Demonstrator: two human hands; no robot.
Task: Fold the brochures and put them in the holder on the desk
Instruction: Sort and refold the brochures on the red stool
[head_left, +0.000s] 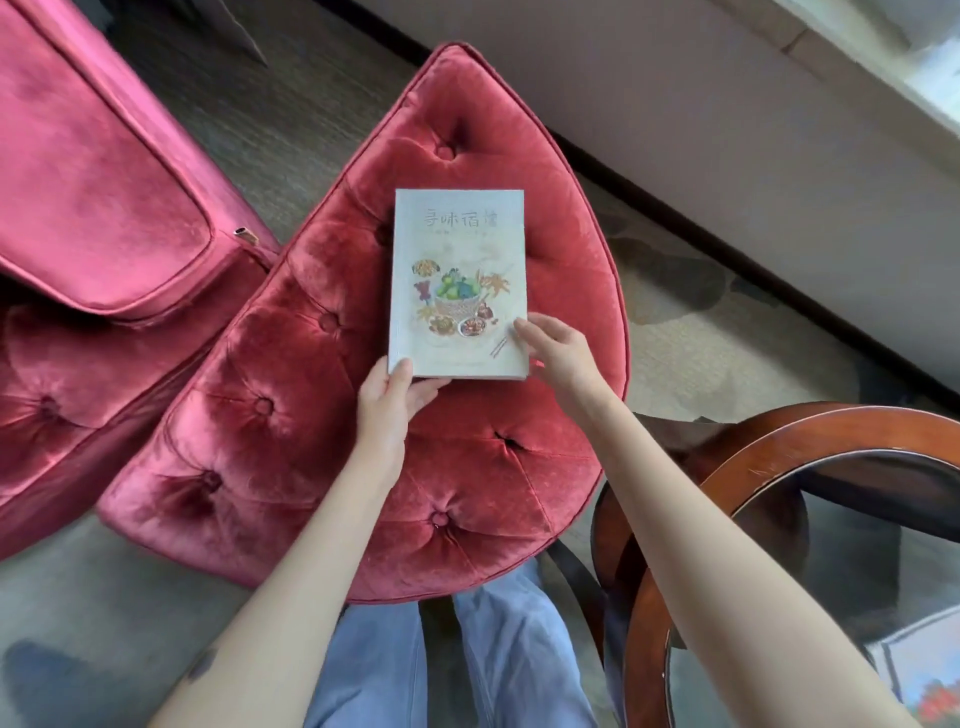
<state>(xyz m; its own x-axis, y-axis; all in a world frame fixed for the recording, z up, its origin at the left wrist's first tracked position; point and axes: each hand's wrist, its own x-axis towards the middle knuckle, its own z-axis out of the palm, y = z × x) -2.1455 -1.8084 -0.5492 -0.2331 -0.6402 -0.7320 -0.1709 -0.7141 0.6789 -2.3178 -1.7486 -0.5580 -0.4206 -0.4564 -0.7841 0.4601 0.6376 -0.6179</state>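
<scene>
Brochure: flat on cushion, 12 o'clock of the person, likely for a firm folding surface.
Left hand: pinches its 7 o'clock corner, steadying.
Right hand: loose, fingertips on 5 o'clock edge.
Holder: unseen.

One brochure, at twelve o'clock. Two hands: left hand, right hand. Two red cushions.

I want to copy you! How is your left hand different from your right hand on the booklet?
The left hand pinches the booklet at its bottom-left corner, thumb on top and fingers underneath. The right hand only touches the right edge with its fingertips, gripping nothing. The left sits at the near edge, the right at the side. Both are bare and reach over the red tufted cushion.
</scene>
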